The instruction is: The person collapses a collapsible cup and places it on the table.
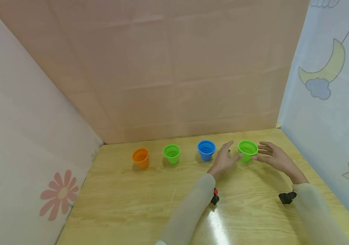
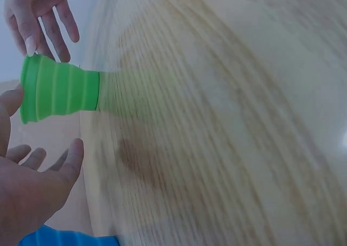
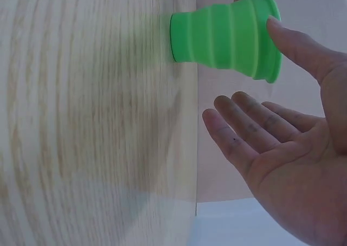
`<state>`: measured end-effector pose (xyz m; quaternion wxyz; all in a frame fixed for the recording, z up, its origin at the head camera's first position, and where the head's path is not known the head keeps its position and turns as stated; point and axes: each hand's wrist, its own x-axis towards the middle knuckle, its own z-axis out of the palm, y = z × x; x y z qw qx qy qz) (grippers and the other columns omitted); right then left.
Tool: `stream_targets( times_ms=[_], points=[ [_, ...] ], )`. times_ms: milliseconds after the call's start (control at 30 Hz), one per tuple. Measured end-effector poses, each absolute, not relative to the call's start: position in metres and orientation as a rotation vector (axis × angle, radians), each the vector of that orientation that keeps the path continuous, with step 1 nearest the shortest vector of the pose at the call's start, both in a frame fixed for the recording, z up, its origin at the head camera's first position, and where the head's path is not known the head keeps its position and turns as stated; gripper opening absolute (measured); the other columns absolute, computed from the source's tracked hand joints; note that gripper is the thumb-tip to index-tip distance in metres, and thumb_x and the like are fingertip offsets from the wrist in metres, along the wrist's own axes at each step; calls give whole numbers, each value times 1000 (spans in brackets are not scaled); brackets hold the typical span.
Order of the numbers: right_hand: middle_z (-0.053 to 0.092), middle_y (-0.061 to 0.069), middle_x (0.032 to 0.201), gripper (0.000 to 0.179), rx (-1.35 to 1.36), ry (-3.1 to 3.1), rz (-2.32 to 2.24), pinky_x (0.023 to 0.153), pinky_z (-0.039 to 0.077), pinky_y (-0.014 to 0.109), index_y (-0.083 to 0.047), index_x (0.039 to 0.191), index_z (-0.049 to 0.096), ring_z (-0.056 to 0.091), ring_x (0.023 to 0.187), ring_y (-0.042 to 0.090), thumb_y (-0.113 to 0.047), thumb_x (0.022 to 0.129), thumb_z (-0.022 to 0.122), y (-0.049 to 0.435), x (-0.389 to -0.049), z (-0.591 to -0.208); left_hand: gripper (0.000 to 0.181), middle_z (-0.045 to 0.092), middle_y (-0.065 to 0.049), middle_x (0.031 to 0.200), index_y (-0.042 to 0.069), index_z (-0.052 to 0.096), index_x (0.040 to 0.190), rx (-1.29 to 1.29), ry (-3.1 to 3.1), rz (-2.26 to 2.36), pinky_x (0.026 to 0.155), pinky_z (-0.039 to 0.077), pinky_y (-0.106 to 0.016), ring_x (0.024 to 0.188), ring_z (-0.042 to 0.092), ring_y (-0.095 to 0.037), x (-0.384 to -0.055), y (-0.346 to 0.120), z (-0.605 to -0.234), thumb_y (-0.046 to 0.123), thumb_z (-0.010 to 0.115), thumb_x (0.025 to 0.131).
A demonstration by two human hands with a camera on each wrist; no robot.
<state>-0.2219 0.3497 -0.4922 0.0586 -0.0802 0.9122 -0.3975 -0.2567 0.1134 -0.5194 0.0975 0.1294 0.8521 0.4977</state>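
Observation:
A ribbed green collapsible cup stands upright on the table between the two hands, at the right end of a row of cups. My left hand is on its left with fingers spread, the thumb tip right at the rim. On the other side, my right hand is held with loosely extended fingers, its thumb tip by the rim. Both wrist views show this green cup with its base on the wood and the palms away from its wall. Just left of my left hand stands a blue cup.
Farther left in the row are a second green cup and an orange cup, both upright. The wooden table meets a beige cloth backdrop, with a patterned curtain along the right side and another on the left.

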Motion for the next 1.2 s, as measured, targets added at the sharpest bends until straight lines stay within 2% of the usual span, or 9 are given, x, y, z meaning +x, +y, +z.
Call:
stream_targets(
  times_ms=[233, 433, 767, 1033, 1200],
  points=[
    [37, 37, 161, 85, -246, 2750, -1254, 103, 53, 71, 5, 162, 27, 47, 138, 62, -37, 102, 70, 348, -225, -499, 69, 52, 6, 159, 27, 47, 158, 403, 2459, 1535, 104, 60, -33, 141, 58, -20, -262, 116, -517, 39, 76, 97],
    [39, 36, 160, 78, -272, 2729, -1295, 103, 53, 73, 2, 162, 30, 47, 138, 62, -35, 104, 68, 348, -223, -502, 69, 56, 3, 157, 25, 50, 156, 381, 2386, 1617, 106, 60, -35, 142, 58, -23, -261, 122, -518, 31, 80, 95],
    [44, 35, 158, 75, -307, 2718, -1307, 103, 54, 70, 1, 161, 33, 48, 138, 61, -35, 104, 67, 345, -225, -501, 65, 63, 10, 146, 33, 59, 147, 369, 2317, 1682, 106, 60, -35, 138, 61, -21, -262, 130, -519, 22, 86, 89],
    [45, 33, 158, 75, -276, 2717, -1306, 98, 60, 63, -1, 160, 36, 54, 134, 58, -34, 103, 70, 349, -223, -499, 58, 67, 8, 142, 25, 66, 140, 414, 2257, 1756, 96, 61, -21, 130, 67, -18, -265, 131, -516, 16, 87, 87],
    [46, 32, 157, 75, -272, 2718, -1307, 96, 61, 60, -1, 160, 38, 57, 132, 56, -33, 102, 71, 350, -220, -496, 57, 69, 8, 138, 25, 67, 139, 393, 2245, 1766, 92, 61, -19, 126, 69, -16, -264, 130, -516, 16, 88, 86]
  ],
)
